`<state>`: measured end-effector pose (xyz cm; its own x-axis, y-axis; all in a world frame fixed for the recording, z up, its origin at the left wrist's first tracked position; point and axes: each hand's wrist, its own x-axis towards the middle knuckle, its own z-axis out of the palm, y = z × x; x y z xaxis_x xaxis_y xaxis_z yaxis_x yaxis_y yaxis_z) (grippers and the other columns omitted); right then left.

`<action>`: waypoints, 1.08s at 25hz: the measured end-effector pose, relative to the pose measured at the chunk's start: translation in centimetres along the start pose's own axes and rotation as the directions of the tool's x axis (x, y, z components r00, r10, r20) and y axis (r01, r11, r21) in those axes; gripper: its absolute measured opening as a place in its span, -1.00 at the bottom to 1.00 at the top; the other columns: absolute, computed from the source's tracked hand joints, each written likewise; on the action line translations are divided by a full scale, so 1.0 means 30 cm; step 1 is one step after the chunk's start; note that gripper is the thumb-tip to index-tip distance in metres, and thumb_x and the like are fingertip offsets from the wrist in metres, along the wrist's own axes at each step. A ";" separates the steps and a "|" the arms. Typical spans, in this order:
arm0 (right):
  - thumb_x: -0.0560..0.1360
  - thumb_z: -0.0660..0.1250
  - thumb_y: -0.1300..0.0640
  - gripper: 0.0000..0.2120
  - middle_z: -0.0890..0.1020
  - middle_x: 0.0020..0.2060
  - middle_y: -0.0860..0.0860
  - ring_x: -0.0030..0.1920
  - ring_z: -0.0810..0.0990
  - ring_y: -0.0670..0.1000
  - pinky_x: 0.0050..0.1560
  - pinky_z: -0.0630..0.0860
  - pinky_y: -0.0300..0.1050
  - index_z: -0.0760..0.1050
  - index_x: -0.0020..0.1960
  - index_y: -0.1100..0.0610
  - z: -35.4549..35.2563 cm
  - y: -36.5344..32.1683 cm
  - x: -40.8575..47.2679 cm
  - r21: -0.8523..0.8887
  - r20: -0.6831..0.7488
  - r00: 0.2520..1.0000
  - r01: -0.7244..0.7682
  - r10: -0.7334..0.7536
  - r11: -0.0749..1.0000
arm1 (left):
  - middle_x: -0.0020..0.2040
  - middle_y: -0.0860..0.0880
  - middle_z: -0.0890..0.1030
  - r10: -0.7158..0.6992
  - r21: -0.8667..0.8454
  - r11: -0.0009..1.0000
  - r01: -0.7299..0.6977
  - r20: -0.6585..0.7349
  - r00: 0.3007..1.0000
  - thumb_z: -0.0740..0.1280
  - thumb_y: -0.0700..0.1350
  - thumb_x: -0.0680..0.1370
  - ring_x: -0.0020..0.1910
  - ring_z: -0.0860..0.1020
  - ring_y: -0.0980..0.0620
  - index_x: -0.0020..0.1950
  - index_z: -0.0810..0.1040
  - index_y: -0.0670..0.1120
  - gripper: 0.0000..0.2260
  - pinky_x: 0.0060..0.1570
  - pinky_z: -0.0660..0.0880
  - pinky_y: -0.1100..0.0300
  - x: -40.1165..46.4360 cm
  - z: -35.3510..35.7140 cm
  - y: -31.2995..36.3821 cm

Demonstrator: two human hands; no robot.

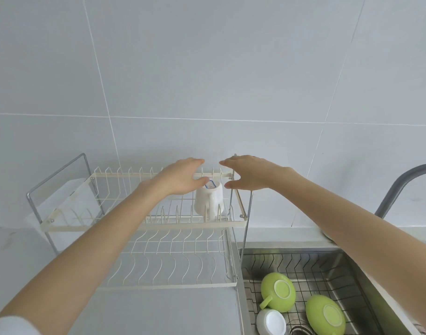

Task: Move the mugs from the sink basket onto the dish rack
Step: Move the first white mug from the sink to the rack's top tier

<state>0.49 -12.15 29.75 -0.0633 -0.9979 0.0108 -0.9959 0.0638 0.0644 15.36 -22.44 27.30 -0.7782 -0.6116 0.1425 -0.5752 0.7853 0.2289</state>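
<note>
Upper tier of the dish rack: one inverted white mug stands at its right end among upright wire prongs, with the left hand and right hand spread just above it, leaving the tier's left and middle rows unoccupied and reachable from above. Lower tier: all curved wire slots unoccupied, but the upper tier overhangs its far half, so access is from the near side. Sink basket, near right: two green mugs and a small white cup crowd the near-left corner; far and right portions are bare wire, with the grey faucet arching over the far right.
</note>
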 end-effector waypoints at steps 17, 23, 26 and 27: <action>0.54 0.15 -0.10 -0.39 0.20 0.49 0.06 0.49 0.11 0.06 0.49 -0.04 -0.04 0.04 0.49 0.09 0.095 0.325 -0.440 0.033 -0.101 0.991 -0.081 0.084 0.996 | 0.48 -0.12 0.21 0.079 0.186 0.981 -0.055 -0.128 0.989 0.14 0.01 0.54 0.46 0.15 -0.05 0.42 0.16 -0.15 -0.51 0.40 0.11 0.04 -0.058 0.121 0.536; 0.54 0.15 -0.09 -0.38 0.16 0.50 0.08 0.50 0.08 0.06 0.49 -0.04 -0.05 0.02 0.49 0.08 0.226 0.456 -0.522 0.066 -0.018 0.996 -0.090 0.092 0.994 | 0.36 -0.15 0.36 0.007 0.169 0.985 0.021 -0.163 0.987 0.13 -0.02 0.54 0.37 0.27 -0.08 0.37 0.22 -0.18 -0.55 0.32 0.20 0.00 -0.051 0.273 0.659; 0.53 0.17 -0.08 -0.37 0.14 0.51 0.10 0.50 0.08 0.08 0.49 -0.02 -0.05 0.01 0.50 0.07 0.305 0.507 -0.551 0.086 0.020 0.996 -0.087 0.086 0.992 | 0.36 -0.16 0.36 -0.040 0.145 0.988 0.055 -0.106 0.994 0.13 -0.02 0.54 0.35 0.30 -0.08 0.38 0.22 -0.18 -0.55 0.30 0.22 -0.01 -0.052 0.367 0.694; 0.53 0.18 -0.07 -0.38 0.14 0.51 0.10 0.50 0.08 0.08 0.49 -0.02 -0.05 0.02 0.49 0.06 0.332 0.520 -0.558 0.094 0.035 0.996 -0.080 0.077 0.992 | 0.36 -0.16 0.36 -0.069 0.139 0.987 0.081 -0.085 0.994 0.13 -0.02 0.54 0.35 0.30 -0.08 0.38 0.22 -0.18 -0.55 0.30 0.23 -0.02 -0.054 0.399 0.700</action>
<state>-14.63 5.50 20.64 -0.1423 -0.9896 -0.0192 -0.9893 0.1429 -0.0305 1.52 -3.81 20.34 -0.7124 -0.6705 0.2072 -0.6657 0.7391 0.1031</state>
